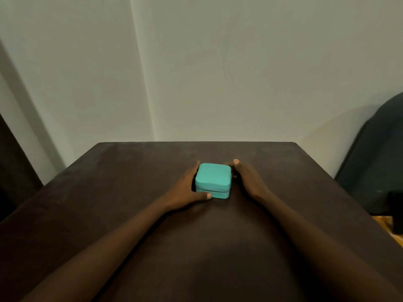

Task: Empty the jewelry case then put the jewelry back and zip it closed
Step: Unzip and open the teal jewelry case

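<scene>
A small square turquoise jewelry case (213, 179) sits closed on the dark brown table (130, 171), a little beyond the table's middle. My left hand (187, 188) holds its left side, fingers along the far left corner and thumb against the front lower edge. My right hand (246, 179) lies against the case's right side with fingers reaching toward the back right corner; whether they curl around anything there is hidden. No jewelry is visible.
A pale wall rises right behind the table's far edge. A dark rounded chair back (375, 160) stands to the right of the table, with a patch of orange floor (388, 227) below it. A dark shape runs along the left edge.
</scene>
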